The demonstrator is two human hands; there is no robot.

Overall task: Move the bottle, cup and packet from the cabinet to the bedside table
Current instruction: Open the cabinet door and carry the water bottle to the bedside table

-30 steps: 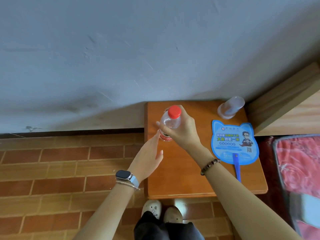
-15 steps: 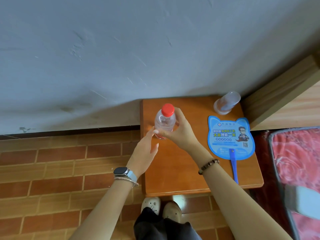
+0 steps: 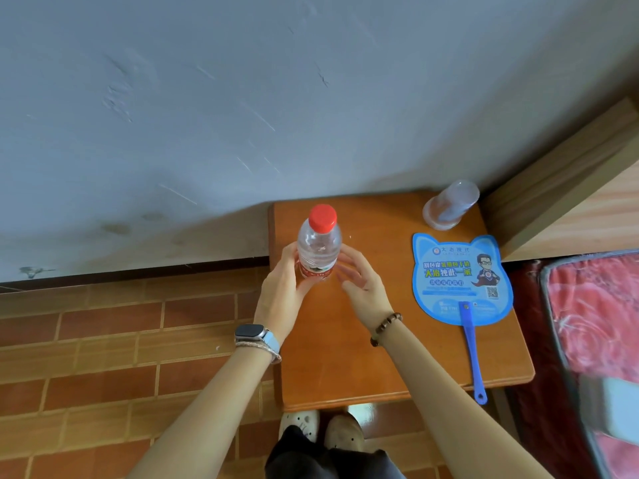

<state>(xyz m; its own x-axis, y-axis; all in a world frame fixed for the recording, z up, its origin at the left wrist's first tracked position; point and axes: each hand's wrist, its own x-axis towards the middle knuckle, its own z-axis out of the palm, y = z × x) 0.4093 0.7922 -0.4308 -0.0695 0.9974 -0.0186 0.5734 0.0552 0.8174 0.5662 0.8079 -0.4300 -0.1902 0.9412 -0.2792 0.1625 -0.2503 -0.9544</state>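
**Left hand on the bottle, right hand spread beside it**

The left hand grips the lower part of the bottle. Its thumb lies up along the bottle's left side and its fingers curl in under the red label. The right hand is spread, with its fingers loosely extended toward the bottle's right side. They are blurred, so I cannot tell whether they touch the plastic or sit just off it.

Both forearms reach forward from the bottom edge and converge on the bottle. The left wrist carries a watch and the right a bead bracelet.

The bottle is clear with a red cap. It stands upright on the bedside table, near the table's back left corner. The clear cup sits at the back right corner, well apart from the bottle. A blue cat-eared fan lies flat in front of the cup, its handle running past the table's front edge.
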